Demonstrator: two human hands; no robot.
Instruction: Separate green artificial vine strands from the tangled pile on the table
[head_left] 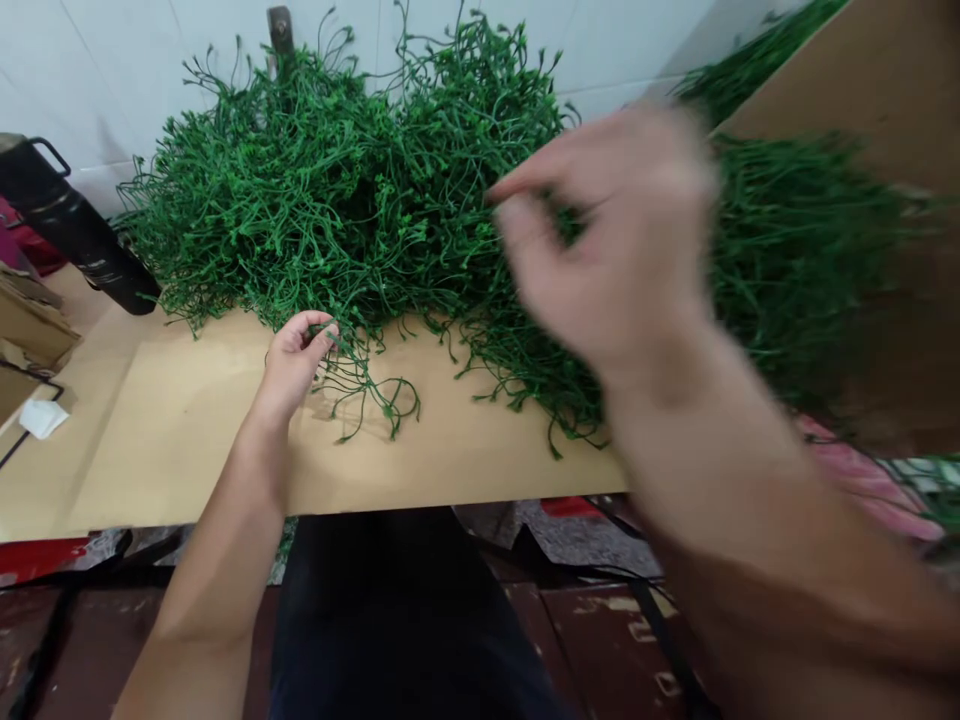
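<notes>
A big heap of green plastic plant sprigs (352,190) lies on a tan cardboard sheet (187,420) in front of me. My left hand (296,355) rests at the heap's near edge, fingers pinched on a thin green sprig (360,385) that trails onto the cardboard. My right hand (607,240) is raised close to the camera and blurred by motion. Its thumb and fingers are curled together on a bit of green sprig in front of the heap.
A black cylinder with a handle (71,230) lies at the left, beside cardboard pieces (26,330) and a scrap of white paper (43,418). A cardboard box (870,90) with more green sprigs (795,250) stands at the right. White tiled wall (112,70) behind.
</notes>
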